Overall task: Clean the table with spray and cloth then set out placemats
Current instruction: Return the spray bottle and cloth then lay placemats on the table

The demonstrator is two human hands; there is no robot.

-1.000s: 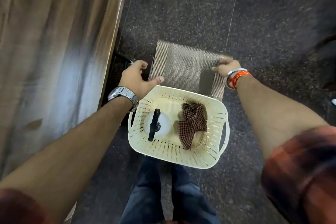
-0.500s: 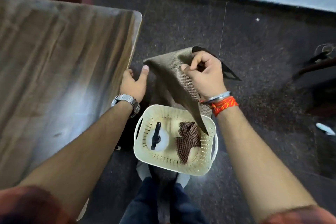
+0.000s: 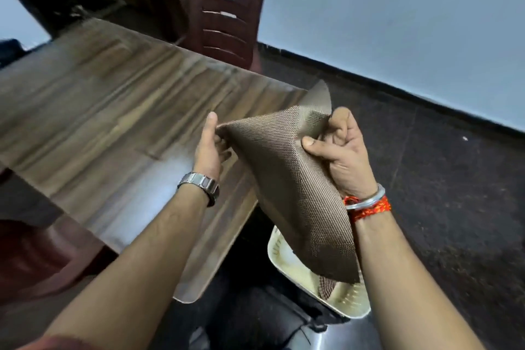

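Head view, lower right of centre: a cream perforated basket [image 3: 279,257] sits on the dark floor [image 3: 443,193], and inside it only a scrap of brown checked cloth [image 3: 325,288] shows. A woven brown placemat [image 3: 292,179], held up at centre frame, covers most of the basket, so nothing else in it can be made out. The right hand [image 3: 342,155] pinches the placemat's upper edge; the left hand [image 3: 208,148] grips its left corner. The wooden counter [image 3: 113,111] fills the left of the frame, blurred. A dark red chair [image 3: 227,23] stands at top centre.
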